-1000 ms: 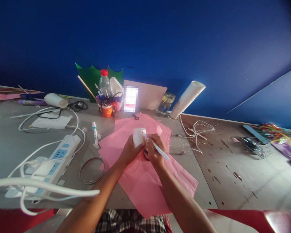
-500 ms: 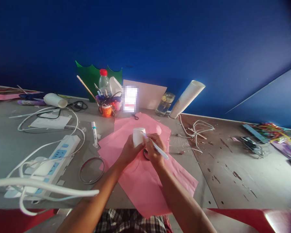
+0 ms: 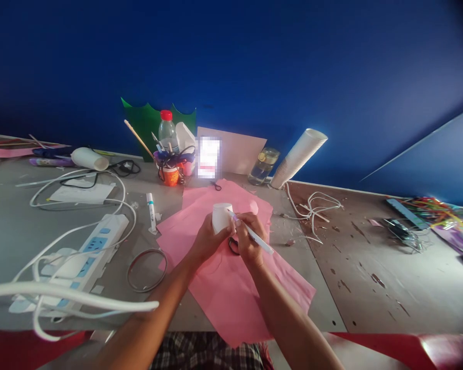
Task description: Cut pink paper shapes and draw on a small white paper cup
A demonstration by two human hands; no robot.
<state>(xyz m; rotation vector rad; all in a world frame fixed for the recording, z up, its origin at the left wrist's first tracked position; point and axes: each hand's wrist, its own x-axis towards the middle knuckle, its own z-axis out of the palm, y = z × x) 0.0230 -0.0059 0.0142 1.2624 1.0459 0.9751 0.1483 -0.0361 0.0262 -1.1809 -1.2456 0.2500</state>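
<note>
A white paper cup (image 3: pixel 221 218) is gripped in my left hand (image 3: pixel 205 240), thumb across its near side. My right hand (image 3: pixel 250 239) is closed around a white pen (image 3: pixel 261 242), its tip at the cup's right side near the upper edge. Whether the tip touches the cup I cannot tell. Both hands are above several pink paper sheets (image 3: pixel 231 298) spread on the table. Dark scissor handles (image 3: pixel 233 246) lie on the paper, partly hidden by my right hand.
Left are a power strip (image 3: pixel 94 252) with looping white cables, a tape ring (image 3: pixel 146 271) and a marker (image 3: pixel 151 213). Behind stand an orange pen cup (image 3: pixel 171 177), a lit screen (image 3: pixel 209 156), a glass jar (image 3: pixel 264 165) and a leaning stack of cups (image 3: pixel 299 158).
The pen has shifted very slightly to the right and its back end sits a little more to the right. Otherwise the hands and cup are nearly as before.
</note>
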